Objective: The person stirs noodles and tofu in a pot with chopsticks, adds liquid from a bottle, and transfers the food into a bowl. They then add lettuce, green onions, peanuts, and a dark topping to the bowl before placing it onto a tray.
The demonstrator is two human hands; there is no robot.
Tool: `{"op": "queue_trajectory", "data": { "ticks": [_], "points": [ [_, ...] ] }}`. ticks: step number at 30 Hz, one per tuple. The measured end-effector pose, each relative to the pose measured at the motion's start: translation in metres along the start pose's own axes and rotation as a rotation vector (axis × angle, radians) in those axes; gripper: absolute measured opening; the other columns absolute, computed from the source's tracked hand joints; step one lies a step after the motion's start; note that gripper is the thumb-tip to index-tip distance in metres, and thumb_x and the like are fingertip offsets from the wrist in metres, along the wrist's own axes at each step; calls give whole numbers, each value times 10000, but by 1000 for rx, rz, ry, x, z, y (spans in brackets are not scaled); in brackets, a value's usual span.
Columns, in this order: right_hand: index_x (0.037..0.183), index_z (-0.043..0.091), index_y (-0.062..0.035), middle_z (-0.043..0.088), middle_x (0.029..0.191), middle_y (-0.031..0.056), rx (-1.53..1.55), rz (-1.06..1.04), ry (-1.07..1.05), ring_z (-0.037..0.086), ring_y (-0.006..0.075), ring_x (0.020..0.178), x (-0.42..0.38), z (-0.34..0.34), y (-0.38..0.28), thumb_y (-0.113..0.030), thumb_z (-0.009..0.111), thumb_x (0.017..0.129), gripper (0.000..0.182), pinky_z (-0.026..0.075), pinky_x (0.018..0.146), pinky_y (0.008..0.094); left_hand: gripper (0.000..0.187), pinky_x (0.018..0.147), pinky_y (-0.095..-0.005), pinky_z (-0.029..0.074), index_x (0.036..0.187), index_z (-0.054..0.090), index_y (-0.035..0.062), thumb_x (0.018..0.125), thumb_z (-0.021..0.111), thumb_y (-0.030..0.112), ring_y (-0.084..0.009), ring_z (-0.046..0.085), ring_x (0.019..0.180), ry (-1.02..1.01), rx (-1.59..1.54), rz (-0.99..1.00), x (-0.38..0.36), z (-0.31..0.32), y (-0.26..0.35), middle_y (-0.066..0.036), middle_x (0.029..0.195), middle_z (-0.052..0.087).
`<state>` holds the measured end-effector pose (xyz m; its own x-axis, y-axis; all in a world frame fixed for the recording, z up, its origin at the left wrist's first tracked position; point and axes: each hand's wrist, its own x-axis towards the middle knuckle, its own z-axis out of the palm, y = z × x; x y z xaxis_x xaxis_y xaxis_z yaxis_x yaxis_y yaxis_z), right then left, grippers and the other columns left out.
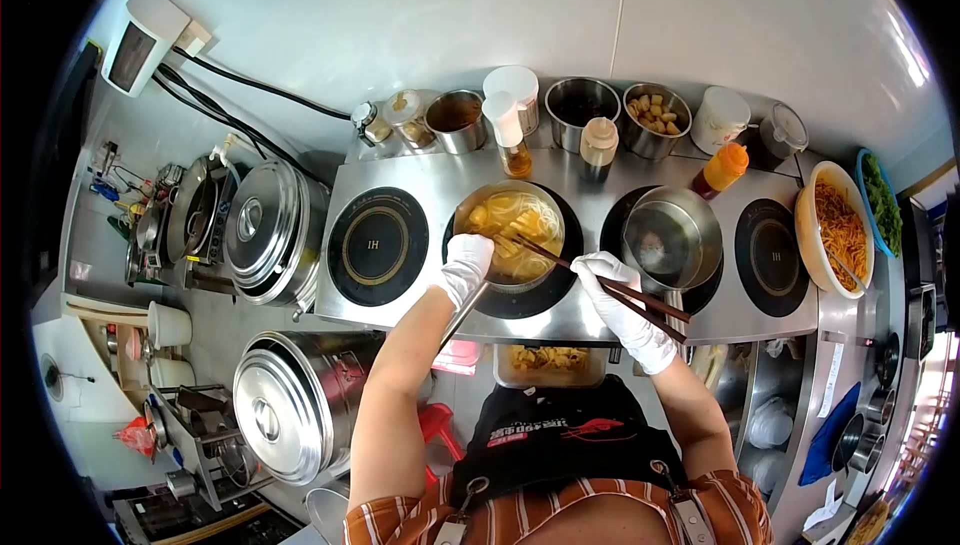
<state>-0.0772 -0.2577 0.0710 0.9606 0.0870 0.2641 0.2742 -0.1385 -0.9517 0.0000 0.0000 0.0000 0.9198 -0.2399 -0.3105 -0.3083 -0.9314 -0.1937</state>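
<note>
Right hand (630, 330): in a white glove; I see its fingers clamped on long dark chopsticks (640, 297), whose tips reach into the pot.
Left hand (466, 259): also gloved in white, fingers curled and close together at the pot's left rim; I cannot tell whether they grip anything.
Noodles (520, 257): pale strands in yellowish broth with yellow chunks, under the chopstick tips and to the right of the left fingers.
Pot (462, 207): round, on a dark burner left of the worktop's middle.
Saucepan (708, 203): right of the right hand, on another burner, holding steaming liquid.
Worktop (450, 167): shiny steel; bare burner rings lie near its left and right edges, and jars, steel containers and squeeze bottles line its back edge.
Right side: a large bowl (806, 207) of orange shreds beside a blue basket (862, 158) of greens.
Room: pale walls; big lidded steel pots (262, 225) at left, a red stool (436, 427) below the worktop.
</note>
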Motion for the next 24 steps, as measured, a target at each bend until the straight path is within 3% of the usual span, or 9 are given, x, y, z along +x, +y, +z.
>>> {"op": "queue_trajectory", "data": {
  "ticks": [24],
  "points": [
    [876, 672, -2, 650, 828, 63, 16, 24, 9, 591, 113, 714, 2, 1, -2, -62, 644, 882, 66, 463, 662, 226, 228, 707, -381, 545, 907, 739, 113, 877, 517, 151, -254, 703, 842, -60, 1, -4, 6, 5, -1, -91, 876, 719]
  ]
}}
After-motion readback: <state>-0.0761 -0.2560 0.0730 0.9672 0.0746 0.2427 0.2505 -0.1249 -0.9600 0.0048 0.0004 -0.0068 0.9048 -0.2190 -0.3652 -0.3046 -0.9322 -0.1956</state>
